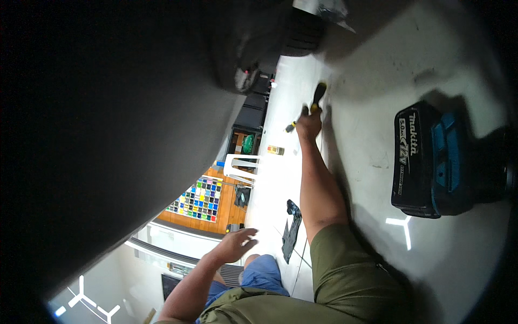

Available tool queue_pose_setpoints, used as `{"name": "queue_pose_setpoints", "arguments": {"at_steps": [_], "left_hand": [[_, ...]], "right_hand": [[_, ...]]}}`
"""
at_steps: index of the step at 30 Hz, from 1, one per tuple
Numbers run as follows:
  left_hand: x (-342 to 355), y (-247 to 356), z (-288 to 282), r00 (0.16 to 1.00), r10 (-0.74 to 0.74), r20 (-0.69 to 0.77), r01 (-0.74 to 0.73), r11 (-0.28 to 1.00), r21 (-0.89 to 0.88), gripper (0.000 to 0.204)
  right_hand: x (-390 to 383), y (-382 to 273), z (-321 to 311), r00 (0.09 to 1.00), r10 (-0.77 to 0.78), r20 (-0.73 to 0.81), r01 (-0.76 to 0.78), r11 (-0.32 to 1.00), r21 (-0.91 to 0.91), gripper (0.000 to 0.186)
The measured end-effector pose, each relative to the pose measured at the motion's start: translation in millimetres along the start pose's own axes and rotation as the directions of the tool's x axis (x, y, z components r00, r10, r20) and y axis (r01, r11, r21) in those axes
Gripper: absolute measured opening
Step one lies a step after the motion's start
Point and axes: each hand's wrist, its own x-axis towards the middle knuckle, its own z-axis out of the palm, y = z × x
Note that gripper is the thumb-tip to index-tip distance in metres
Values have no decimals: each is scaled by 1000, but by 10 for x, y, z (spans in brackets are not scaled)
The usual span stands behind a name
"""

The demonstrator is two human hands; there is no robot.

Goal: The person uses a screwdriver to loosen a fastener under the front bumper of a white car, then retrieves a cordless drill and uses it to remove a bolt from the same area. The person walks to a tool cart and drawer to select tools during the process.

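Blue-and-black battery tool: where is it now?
In the head view, the battery tool is near the right edge, right of the right forearm, up and right from the olive sleeve.

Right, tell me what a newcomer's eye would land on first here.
Probably the large dark curved surface filling the upper left, and the bulky blue and black battery tool toward the right edge. Next, the board of multicoloured squares, below and left of centre. Above centre, the right hand grips a black and yellow tool.
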Motion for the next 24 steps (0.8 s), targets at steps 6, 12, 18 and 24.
{"name": "queue_pose_setpoints", "arguments": {"at_steps": [6,12,18,24], "left_hand": [[-921,-398,-98,873,-386,-297,388,920,-54,35],[-1210,-781,133,759,-452,-468,419,890,-179,37],[-1075,-1734,420,816,-397,-420,414,909,-56,36],[-424,-2560,748,834,-400,-381,331,914,-234,33]], "right_hand": [[-613,1003,505,750,211,627,61,922,-383,71],[-270,1484,523,372,462,805,-349,873,-340,48],[-803,918,89,229,478,848,-307,862,-403,37],[-737,844,-155,252,452,856,-215,888,-406,39]]}}
